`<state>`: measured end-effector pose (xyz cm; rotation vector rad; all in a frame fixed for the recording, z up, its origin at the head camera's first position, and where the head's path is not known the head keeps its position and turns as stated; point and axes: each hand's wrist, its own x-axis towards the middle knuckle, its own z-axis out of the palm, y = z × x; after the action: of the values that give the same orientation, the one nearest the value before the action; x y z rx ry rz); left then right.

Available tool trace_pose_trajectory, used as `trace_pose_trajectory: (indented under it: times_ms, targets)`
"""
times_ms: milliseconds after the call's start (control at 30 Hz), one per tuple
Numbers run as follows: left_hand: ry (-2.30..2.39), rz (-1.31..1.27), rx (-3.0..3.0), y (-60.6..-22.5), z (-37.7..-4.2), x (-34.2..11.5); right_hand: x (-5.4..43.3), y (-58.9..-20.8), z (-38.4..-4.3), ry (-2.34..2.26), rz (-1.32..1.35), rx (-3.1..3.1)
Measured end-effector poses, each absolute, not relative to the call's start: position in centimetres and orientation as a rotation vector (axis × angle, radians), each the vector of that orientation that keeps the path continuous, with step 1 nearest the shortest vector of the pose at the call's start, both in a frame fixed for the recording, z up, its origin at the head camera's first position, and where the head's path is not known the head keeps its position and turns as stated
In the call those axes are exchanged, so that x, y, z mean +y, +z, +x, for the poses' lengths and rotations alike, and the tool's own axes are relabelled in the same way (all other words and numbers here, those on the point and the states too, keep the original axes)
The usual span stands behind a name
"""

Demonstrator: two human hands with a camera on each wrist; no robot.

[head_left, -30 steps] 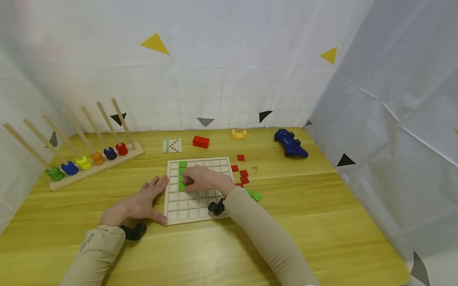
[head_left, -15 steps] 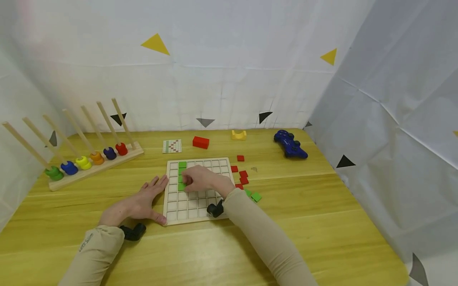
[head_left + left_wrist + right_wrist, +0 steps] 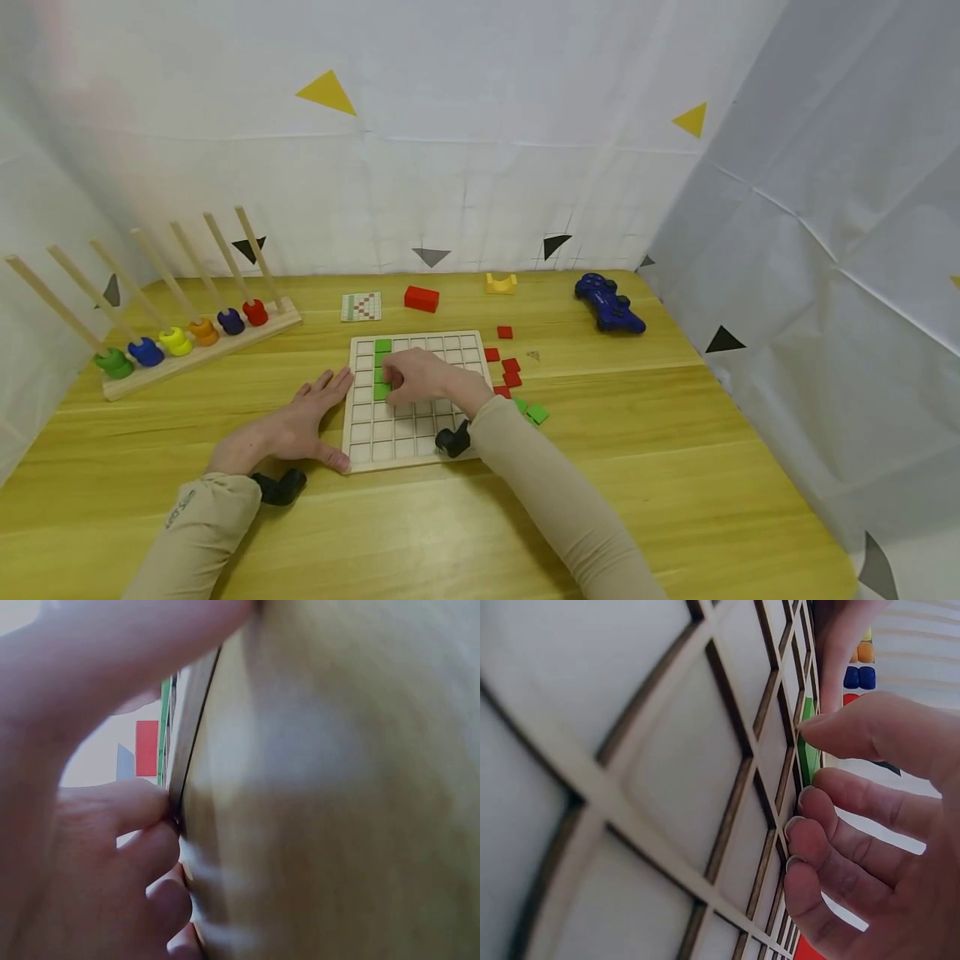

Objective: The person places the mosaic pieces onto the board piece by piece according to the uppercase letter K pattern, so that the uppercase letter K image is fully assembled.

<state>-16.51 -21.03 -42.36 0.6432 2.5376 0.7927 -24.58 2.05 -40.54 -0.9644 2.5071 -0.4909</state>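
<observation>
Fingers of the left hand (image 3: 300,425), at left of centre in the head view, lie spread and nearly straight, holding nothing; their tips and the thumb meet the board's left edge. On the right hand (image 3: 423,373), near the middle of the frame, the fingers are bent, with thumb and forefinger apart, their tips at a green tile in the board. Whether they grip it or only press it, I cannot tell.

From the left: a stand (image 3: 225,347) with coloured rings (image 3: 176,342) on its pegs fills the far left, seemingly no part of the work. Right of it, toward upper centre, lies a card (image 3: 362,307) printed with a small grid in green and red.

Below the card, at the centre, the board (image 3: 382,450) lies flat on the tabletop (image 3: 675,500). Green tiles (image 3: 382,391) run down its second column from the top, partly hidden by the fingers; the cells beneath them are bare. That column looks like all that is done. No red tile shows in any cell, though the right hand and sleeve cover some, so I judge this an early stage.

What seems left lies just right of the board: loose red tiles (image 3: 512,365), with loose green ones (image 3: 537,413) below. A red block (image 3: 422,299), a yellow block (image 3: 501,284) and, farthest right, a controller (image 3: 609,302) sit untouched behind.
</observation>
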Motion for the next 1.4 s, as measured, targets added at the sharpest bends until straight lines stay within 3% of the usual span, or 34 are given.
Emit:
trace_pose_trajectory:
  times_ms: [500,767,1133,1400]
  targets:
    - [0.792,0.635,2.537,-42.4,-16.6,-20.9,3.6,-39.6,-24.5,-0.549,-1.056,2.490]
    - [0.801,0.661,2.554,-42.5,-16.5,-21.1,10.7,-37.3,-24.5,-0.934,-1.110,2.437]
    - [0.813,0.663,2.543,-42.6,-16.5,-21.1,21.0,-37.8,-24.4,-0.882,-0.973,2.410]
    - [0.820,0.659,2.536,-42.7,-16.4,-21.0,24.3,-39.0,-24.3,-0.855,-0.905,2.410]
